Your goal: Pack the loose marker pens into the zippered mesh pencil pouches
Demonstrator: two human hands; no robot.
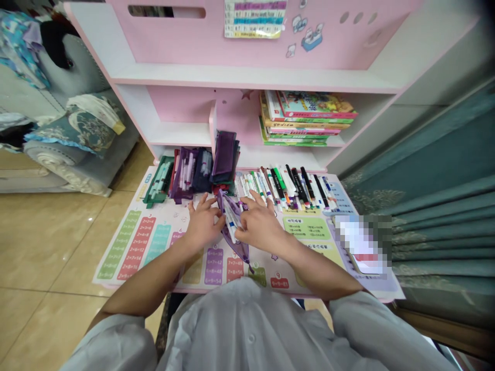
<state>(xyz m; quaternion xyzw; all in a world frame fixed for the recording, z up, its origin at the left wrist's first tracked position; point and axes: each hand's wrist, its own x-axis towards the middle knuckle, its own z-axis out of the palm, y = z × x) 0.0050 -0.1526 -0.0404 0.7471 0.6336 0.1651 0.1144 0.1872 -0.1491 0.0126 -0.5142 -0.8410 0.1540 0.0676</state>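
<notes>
A purple mesh pencil pouch [243, 252] lies slantwise in front of me with its mouth spread apart. Several white marker pens [231, 222] show inside it. At the pouch's left edge, my left hand [204, 219] pinches the mesh between thumb and forefinger, its other fingers apart. My right hand [261, 221] curls over the right side, with the thumb against the marker pens; its fingertips are partly hidden. Just beyond the right hand, a row of loose marker pens [288, 185] with white, black and green bodies lies on the desk mat.
Filled mesh pouches, one green [157, 180] and one purple [184, 172], lie at back left. More pouches are stacked beside a purple one [224, 154]. Books [305, 121] fill part of the pink shelf [255, 77]. A partly blurred phone [359, 247] rests at right on the printed mat [214, 263].
</notes>
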